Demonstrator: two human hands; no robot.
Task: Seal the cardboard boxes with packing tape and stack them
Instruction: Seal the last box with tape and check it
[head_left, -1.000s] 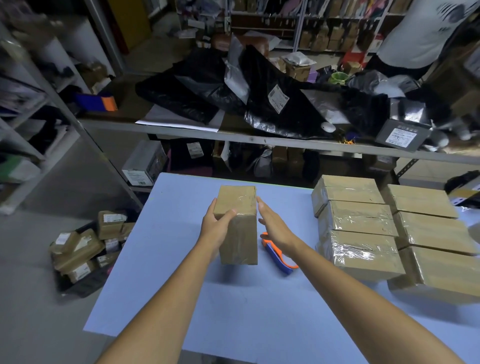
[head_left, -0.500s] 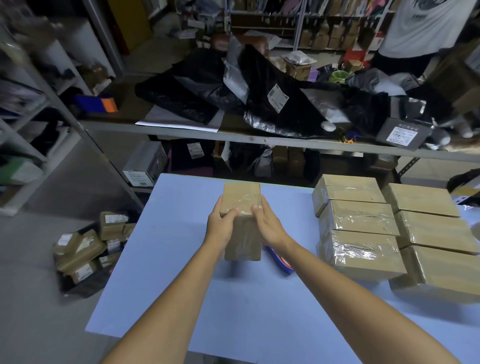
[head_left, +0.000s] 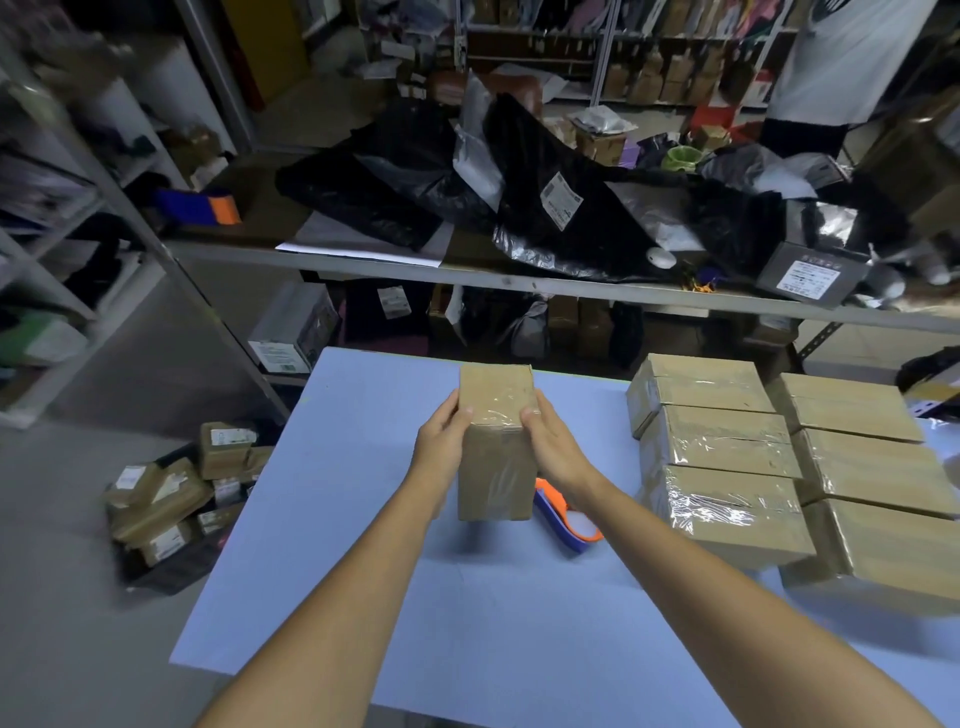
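A taped brown cardboard box (head_left: 496, 467) stands on end near the middle of the blue table (head_left: 493, 623). My left hand (head_left: 441, 441) grips its left side with the thumb over the top edge. My right hand (head_left: 553, 447) grips the right side the same way. An orange and blue tape dispenser (head_left: 566, 519) lies on the table just right of the box, partly behind my right wrist. Two rows of taped boxes (head_left: 727, 467) lie on the right of the table.
A metal shelf (head_left: 519, 283) with black bags and parcels runs behind the table. Small labelled boxes (head_left: 176, 493) are heaped on the floor at the left. Racking (head_left: 62, 234) stands at the far left. A person in a white shirt (head_left: 841, 62) stands at the back right.
My right hand has moved from beside the box onto its right side, so both hands now hold it. The box has shifted slightly away from me.
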